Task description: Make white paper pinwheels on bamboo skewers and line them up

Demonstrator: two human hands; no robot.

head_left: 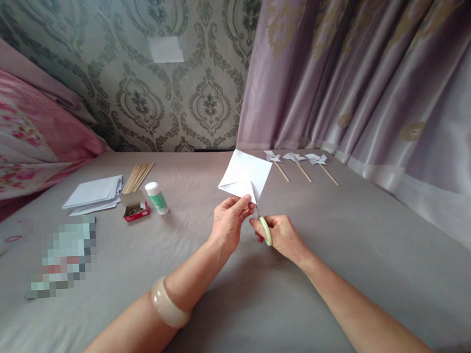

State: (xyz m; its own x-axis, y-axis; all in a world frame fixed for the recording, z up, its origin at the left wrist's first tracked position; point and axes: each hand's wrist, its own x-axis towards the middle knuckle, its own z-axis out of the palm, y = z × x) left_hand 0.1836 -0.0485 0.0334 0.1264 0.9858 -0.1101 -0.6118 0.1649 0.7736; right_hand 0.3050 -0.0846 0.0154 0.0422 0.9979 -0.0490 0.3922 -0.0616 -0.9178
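hands [229, 221]: paper [246, 168], scissors [267, 231] | left: sheets [95, 192], sticks [138, 177], box [138, 215], bottle [156, 198] | right: pinwheels [294, 157]

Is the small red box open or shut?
The red box is open: its lid is raised and small pieces show inside.

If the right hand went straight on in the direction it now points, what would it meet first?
Most likely the left hand, which holds the folded white paper close ahead of the right hand and its scissors; one view leaves the exact depth between them unclear.
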